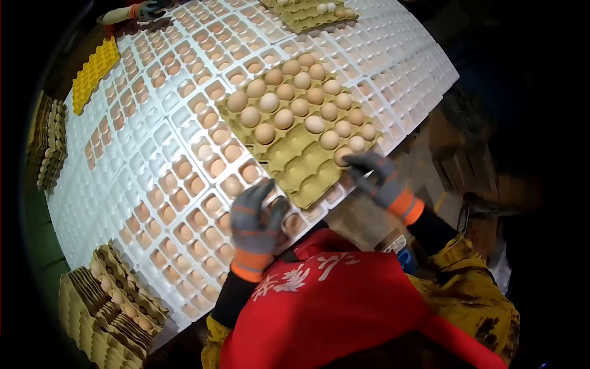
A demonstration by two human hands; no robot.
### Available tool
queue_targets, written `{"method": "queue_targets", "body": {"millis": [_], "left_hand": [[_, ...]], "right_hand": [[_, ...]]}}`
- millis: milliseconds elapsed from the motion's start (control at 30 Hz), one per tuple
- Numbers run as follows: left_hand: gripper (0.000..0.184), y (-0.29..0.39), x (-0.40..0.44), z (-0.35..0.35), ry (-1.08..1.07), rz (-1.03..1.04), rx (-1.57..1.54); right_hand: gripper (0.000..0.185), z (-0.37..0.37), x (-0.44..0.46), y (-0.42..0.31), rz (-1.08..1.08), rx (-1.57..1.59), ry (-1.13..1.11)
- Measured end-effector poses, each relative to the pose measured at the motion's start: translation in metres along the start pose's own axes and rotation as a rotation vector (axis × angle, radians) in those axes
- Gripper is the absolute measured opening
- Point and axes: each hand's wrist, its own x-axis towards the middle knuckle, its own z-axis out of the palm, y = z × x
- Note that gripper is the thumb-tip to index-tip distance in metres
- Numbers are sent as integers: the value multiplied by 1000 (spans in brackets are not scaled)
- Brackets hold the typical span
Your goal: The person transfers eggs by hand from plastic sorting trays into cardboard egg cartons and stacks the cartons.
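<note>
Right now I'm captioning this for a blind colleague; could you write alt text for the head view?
A person's gloved right hand is at an egg in a partly filled olive tray, while the gloved left hand is over white compartments beside it, many holding eggs. Stacked trays sit at lower left, and another person's gloved hand shows at the top.

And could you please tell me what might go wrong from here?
The right hand has its fingertips close to an egg at the edge of the pulp tray; a bump might crack it or roll it off. That tray lies on top of the white trays, so pressing or sliding it could damage eggs set in them. The left hand is among filled white cells, where a careless shift might knock one.
</note>
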Motion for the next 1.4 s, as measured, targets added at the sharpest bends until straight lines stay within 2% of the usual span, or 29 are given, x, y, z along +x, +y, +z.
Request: {"method": "queue_targets", "body": {"millis": [33,100,167,200,233,300,333,400,433,500,533,600,633,667,700,767,867,967,1000,1033,1067,1100,1133,1167,1233,1267,1300,1400], "left_hand": [[44,27,17,40,-57,101,147],[53,42,34,91,-72,154,292],[54,48,51,130,-244,90,460],[54,52,58,141,-332,55,540],[54,58,61,145,-337,32,531],[53,67,71,143,-333,-10,513],[53,42,64,152,-192,94,482],[41,40,57,148,-36,-300,-214],[35,36,57,145,53,-482,-568],[32,-4,55,122,185,-525,-831],[34,26,63,117,265,-402,-983],[33,21,67,117,92,-169,-31],[34,36,80,127,79,-183,172],[34,50,92,137,65,-196,376],[47,58,97,144,-149,-212,598],[50,46,101,164,-194,-156,811],[50,33,97,156,-129,-84,592],[53,33,96,137,149,-515,-344],[53,31,99,126,143,-436,-272],[51,30,102,124,118,-335,-111],[51,28,106,123,110,-236,52],[49,28,109,129,87,-107,304],[47,40,114,136,-4,-156,454],[37,49,121,142,-55,-25,669],[33,65,137,158,-271,-150,773],[27,60,139,171,-298,-59,902],[22,48,137,185,-321,23,1035],[17,44,140,204,-259,21,1144]], "right_hand": [[29,-60,19,35,-18,-295,-38],[32,-83,36,43,-43,-404,-178],[40,-79,51,67,-335,-434,-214],[47,-74,56,74,-359,-573,-355],[50,-63,55,91,-487,-732,-319],[49,-64,64,96,-447,-665,-376],[49,-71,70,99,-307,-397,-412],[49,-87,72,107,3,139,-482],[45,-92,76,122,10,433,-356],[37,-118,76,113,362,1190,-257],[30,-125,78,119,379,1262,-270],[30,-130,85,117,277,642,-344],[30,-130,88,116,215,333,-367],[35,-123,87,114,-111,15,-342],[41,-115,87,113,-262,-256,-370],[45,-95,81,121,-366,-699,-300],[47,-109,93,126,-286,-511,-391],[44,-132,92,151,290,368,-421],[41,-138,88,155,369,791,-322],[39,-143,90,153,393,1015,-292],[39,-138,94,155,-11,718,-217],[40,-138,99,153,88,725,-285],[41,-138,105,142,189,727,-351],[42,-139,111,132,289,723,-415],[45,-117,122,121,-304,31,-288],[51,-111,123,117,-367,-403,-279],[55,-107,124,96,-277,-714,-406],[54,-89,126,102,-254,-797,-367]]}}
